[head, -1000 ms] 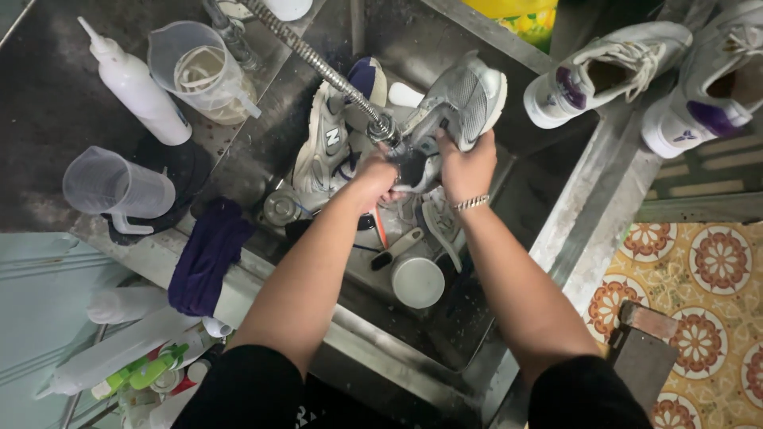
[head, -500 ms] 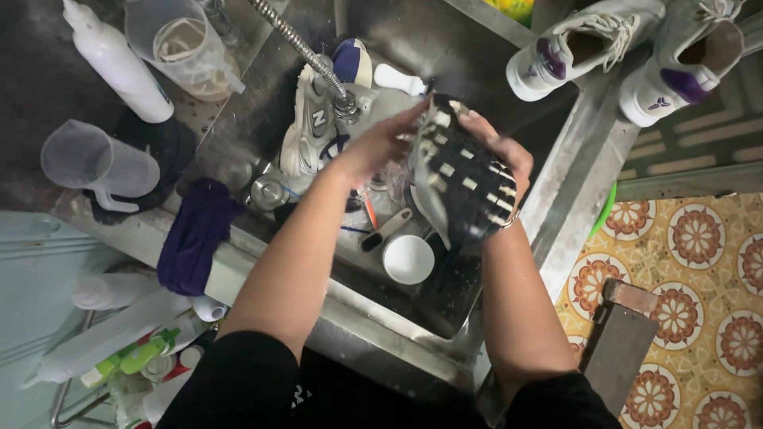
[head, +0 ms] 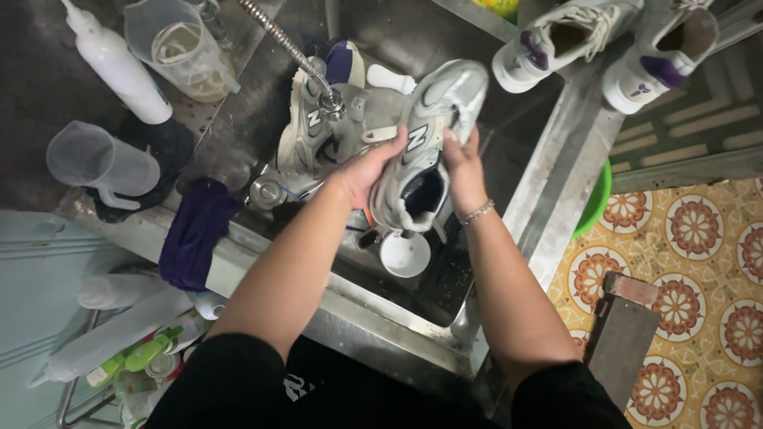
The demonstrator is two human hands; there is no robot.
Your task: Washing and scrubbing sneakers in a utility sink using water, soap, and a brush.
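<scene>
I hold a pale grey sneaker (head: 425, 147) over the steel sink (head: 548, 199), its opening facing up toward me. My left hand (head: 367, 168) grips its left side near the heel. My right hand (head: 462, 165), with a bracelet on the wrist, grips its right side. A second grey sneaker (head: 306, 119) lies in the sink under the flexible metal tap (head: 290, 52). Below the held shoe sit a small white bowl (head: 404, 254) and a brush (head: 367, 234), partly hidden.
Two white sneakers with purple trim (head: 556, 40) (head: 664, 59) rest on the sink's far right rim. On the left stand a white squeeze bottle (head: 119, 67), two clear jugs (head: 179, 48) (head: 99, 163) and a purple cloth (head: 195, 234). Patterned floor tiles (head: 699, 230) lie at right.
The sneaker was turned sole-up half a second ago; it is now rotated back with its opening facing me, still held in both hands over the sink.
</scene>
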